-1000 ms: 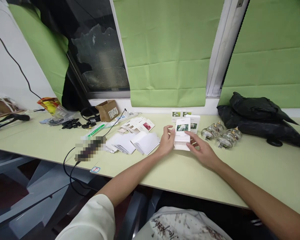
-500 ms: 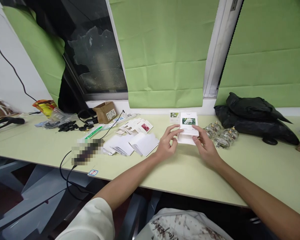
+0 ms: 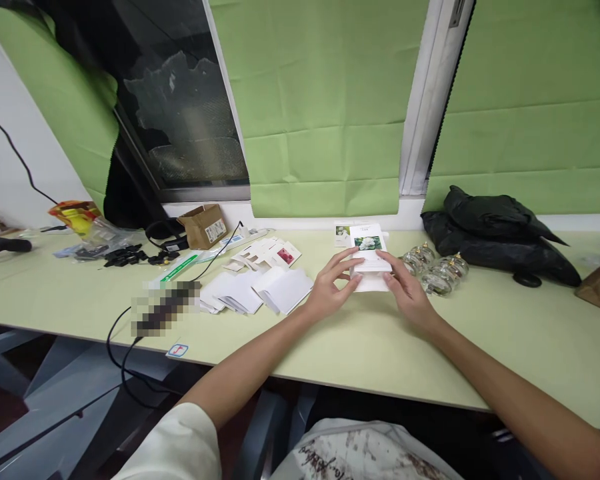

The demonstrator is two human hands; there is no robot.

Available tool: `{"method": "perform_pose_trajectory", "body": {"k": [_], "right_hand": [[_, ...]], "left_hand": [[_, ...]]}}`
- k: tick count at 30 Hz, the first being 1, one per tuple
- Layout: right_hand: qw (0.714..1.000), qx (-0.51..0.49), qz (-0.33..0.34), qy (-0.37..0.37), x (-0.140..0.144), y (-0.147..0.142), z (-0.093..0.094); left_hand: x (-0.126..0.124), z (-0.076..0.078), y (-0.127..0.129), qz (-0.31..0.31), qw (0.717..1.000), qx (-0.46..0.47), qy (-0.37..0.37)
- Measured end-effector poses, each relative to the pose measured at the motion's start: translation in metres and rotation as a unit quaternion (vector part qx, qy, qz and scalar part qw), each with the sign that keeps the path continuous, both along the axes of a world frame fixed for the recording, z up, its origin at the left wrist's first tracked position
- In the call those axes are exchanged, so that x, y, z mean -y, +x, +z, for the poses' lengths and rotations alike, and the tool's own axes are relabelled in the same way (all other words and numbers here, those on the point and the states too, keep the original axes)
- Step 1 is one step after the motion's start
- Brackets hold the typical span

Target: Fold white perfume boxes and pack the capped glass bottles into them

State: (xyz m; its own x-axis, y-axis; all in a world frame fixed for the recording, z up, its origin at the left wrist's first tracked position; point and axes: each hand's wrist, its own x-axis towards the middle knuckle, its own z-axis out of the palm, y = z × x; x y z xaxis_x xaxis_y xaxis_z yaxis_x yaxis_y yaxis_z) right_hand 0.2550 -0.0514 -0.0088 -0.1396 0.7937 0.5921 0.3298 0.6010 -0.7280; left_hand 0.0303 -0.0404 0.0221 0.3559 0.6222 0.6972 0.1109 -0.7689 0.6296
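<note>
Overhead, green blinds [image 3: 325,100] above pale table [image 3: 360,347].

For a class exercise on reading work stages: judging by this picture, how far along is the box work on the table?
Done: at least one upright box stands by the window sill. In hand: the left hand and right hand hold a white flower-print box between them. Left: folded white cards lie flat beside the left hand, and small glass bottles lie loose by the right hand.

Pale green desk [image 3: 360,353] carries white folded cards [image 3: 260,292], a small cardboard box [image 3: 203,226], clear glass bottles [image 3: 433,270], a black bag [image 3: 500,233] and a black cable [image 3: 125,347].
</note>
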Motion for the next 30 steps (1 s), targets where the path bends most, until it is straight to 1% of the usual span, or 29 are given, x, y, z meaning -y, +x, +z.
{"method": "perform_pose_trajectory", "body": {"k": [4, 8, 12, 14, 17, 21, 30], "right_hand": [[0.999, 0.029, 0.024, -0.002, 0.0013, -0.0004, 0.0004], [0.999, 0.039, 0.006, -0.019, 0.0005, -0.0021, -0.0004], [1.0, 0.017, -0.005, -0.016, 0.0004, -0.0023, -0.0005], [1.0, 0.006, -0.01, -0.027, 0.0007, -0.002, -0.0004], [0.999, -0.009, -0.017, -0.044, 0.0004, -0.0023, -0.0007], [0.999, -0.024, -0.022, -0.043, -0.0017, -0.0034, -0.0022], [0.998, -0.012, -0.04, -0.037, -0.0011, -0.0027, -0.0042]], "left_hand": [[-0.0053, -0.0039, -0.001, 0.006, 1.0, 0.015, -0.026], [-0.0069, -0.0046, -0.0029, 0.011, 0.998, 0.017, -0.054], [-0.0041, -0.0031, -0.0034, -0.016, 0.999, 0.01, -0.042], [-0.0021, -0.0031, -0.0022, -0.03, 0.999, 0.0, -0.038], [-0.0005, -0.005, 0.0006, -0.02, 0.999, -0.004, -0.033], [-0.0014, -0.0086, 0.0032, -0.005, 1.0, 0.005, -0.015], [-0.0025, -0.0084, 0.0033, -0.007, 1.0, 0.005, -0.007]]}}
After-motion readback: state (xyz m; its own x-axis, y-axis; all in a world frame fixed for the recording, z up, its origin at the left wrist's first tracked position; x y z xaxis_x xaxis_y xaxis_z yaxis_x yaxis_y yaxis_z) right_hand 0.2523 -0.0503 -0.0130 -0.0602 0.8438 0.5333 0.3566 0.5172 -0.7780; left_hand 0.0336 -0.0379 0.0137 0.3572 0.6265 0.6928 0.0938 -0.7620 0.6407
